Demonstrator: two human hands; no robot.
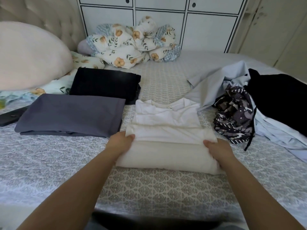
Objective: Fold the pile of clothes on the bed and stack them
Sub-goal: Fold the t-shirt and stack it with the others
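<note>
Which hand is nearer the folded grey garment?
Left. The left hand grips the white shirt's left edge, just below the grey garment; the right hand grips the far edge.

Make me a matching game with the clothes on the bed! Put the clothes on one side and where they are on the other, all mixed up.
Clothes:
1. white shirt
2. grey folded garment
3. black folded garment
4. patterned black-and-white garment

Places:
A. in the unfolded pile on the right
B. held at both sides by the left hand and right hand
C. far left, beside the big pillow
D. near left, just in front of the black one

Pairs: 1-B, 2-D, 3-C, 4-A
</note>
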